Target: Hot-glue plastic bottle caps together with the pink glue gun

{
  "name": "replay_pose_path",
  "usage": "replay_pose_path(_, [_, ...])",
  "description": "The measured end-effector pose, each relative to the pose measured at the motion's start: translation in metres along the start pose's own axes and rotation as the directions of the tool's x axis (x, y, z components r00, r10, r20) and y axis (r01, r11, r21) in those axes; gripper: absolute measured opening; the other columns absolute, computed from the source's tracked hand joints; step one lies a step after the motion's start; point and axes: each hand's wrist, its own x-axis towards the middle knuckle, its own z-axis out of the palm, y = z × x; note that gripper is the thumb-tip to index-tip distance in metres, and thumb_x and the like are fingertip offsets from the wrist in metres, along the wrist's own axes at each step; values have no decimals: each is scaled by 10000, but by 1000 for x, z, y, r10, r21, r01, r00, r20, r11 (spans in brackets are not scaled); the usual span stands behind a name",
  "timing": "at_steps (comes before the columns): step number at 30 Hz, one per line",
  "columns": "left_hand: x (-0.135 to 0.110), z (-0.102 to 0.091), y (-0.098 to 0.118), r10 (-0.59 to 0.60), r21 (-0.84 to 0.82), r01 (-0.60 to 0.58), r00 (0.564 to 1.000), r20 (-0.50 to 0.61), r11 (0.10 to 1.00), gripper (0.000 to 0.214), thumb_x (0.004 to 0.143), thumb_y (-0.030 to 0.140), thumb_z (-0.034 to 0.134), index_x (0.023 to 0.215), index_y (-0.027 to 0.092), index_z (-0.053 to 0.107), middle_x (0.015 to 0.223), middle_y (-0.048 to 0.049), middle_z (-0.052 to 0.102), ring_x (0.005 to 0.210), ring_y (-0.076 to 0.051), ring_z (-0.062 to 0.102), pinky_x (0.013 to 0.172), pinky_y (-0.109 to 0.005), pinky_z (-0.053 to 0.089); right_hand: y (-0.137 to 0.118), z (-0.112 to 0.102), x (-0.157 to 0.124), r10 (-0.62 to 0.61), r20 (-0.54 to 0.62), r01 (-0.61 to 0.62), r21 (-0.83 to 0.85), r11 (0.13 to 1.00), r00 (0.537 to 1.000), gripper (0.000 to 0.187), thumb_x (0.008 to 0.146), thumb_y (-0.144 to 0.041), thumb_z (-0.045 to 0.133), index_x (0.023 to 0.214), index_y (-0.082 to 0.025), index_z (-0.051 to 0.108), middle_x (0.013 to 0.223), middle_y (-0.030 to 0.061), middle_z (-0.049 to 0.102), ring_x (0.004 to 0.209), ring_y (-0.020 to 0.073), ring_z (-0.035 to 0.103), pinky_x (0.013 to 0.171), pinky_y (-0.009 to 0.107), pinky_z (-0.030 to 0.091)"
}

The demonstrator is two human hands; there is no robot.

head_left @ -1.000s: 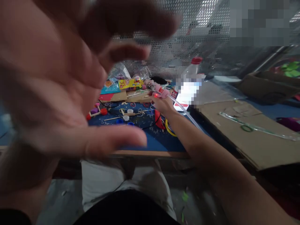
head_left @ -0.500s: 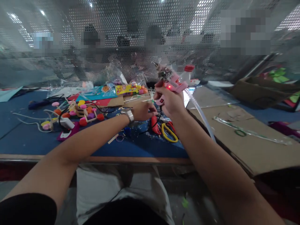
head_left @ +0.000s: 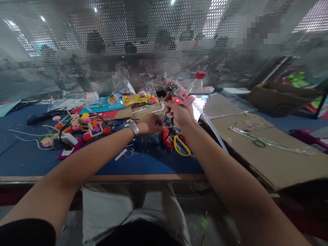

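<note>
In my right hand (head_left: pixel 183 115) is a pink hot glue gun (head_left: pixel 184 97), held up over the back of the table. A red light glows on its side, and a black cord hangs from its grip. My left hand (head_left: pixel 152 123), below and to the left, hovers low over the table with bent fingers and a gap between thumb and fingers. Nothing shows in it. Close to its fingertips lies a red tool handle (head_left: pixel 167 138), partly crossed by the cord. Scissors with yellow handles (head_left: pixel 181 147) lie beside that, near my right wrist.
A wooden-stick piece with coloured pompoms (head_left: pixel 88 126) lies left, behind a purple power strip (head_left: pixel 70 150). Plastic bags and a yellow packet (head_left: pixel 135 99) line the back. A red-capped bottle (head_left: pixel 198 82) stands behind the glue gun. Cardboard (head_left: pixel 276 164) and a box (head_left: pixel 282 99) occupy the right.
The whole view has shifted slightly, so most things sit a little further left. My left hand has drawn slightly left and its fingers have bent downward. The glue gun stays in my right hand.
</note>
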Motion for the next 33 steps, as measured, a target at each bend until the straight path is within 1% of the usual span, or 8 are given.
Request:
replay_pose_path(2, [-18,-17,-17,-36,-7,36,999,-34,999,150,833,309,674,837,177,745,768,-23,741,690,-173,646,637,-296,474,2,2,-3,50,45,-51,31,998,998,211,709,-412,684,816,-249,602,566,-53,460,535,123,433,498,268,320])
replay_pose_path(5, [-46,-42,-44,-153,-41,148,973,-171,988,112,764,292,699,780,185,730,749,-35,740,690,-176,656,641,-294,469,7,7,-10,127,132,-128,2,992,983,231,677,-422,713,773,-242,605,556,-50,472,516,120,429,480,262,311])
replay_pose_path(10, [-77,-63,-74,-291,-255,204,879,-377,945,169,721,330,725,737,180,648,712,-36,706,660,-160,629,654,-297,494,18,17,-22,171,312,-144,-111,983,934,198,649,-399,706,757,-248,636,597,-39,534,510,124,445,478,270,326])
replay_pose_path(13, [-85,-60,-81,-310,-367,146,842,-441,919,247,730,403,722,755,178,621,739,-39,695,676,-156,622,672,-300,503,22,20,-26,160,368,-90,-199,976,916,161,679,-383,674,768,-250,663,591,-40,552,512,129,450,483,266,329])
replay_pose_path(17, [-90,-49,-81,-309,-477,48,817,-486,877,259,735,401,722,778,182,590,753,-29,677,688,-154,622,666,-291,506,22,22,-27,108,394,24,-316,949,913,136,677,-342,642,751,-244,698,655,-16,630,590,154,522,539,277,393])
replay_pose_path(21, [-96,-39,-76,-264,-493,-19,827,-497,870,242,726,367,737,765,177,591,730,-15,637,652,-137,592,613,-266,486,22,22,-29,84,412,89,-383,919,907,149,699,-308,610,764,-231,719,737,0,688,681,179,600,625,294,464])
replay_pose_path(26, [-101,-36,-68,-218,-526,-98,835,-505,845,212,750,325,733,763,184,575,747,-18,629,750,-162,654,660,-269,514,26,22,-32,91,429,100,-404,909,899,169,742,-274,611,834,-227,745,819,6,733,765,196,648,700,305,509])
replay_pose_path(33, [-101,-36,-67,-228,-566,-105,844,-486,818,214,738,291,748,755,187,562,740,-3,617,682,-132,614,664,-260,520,35,20,-33,80,449,138,-432,891,890,190,790,-273,615,892,-237,771,883,13,759,823,210,675,807,345,551])
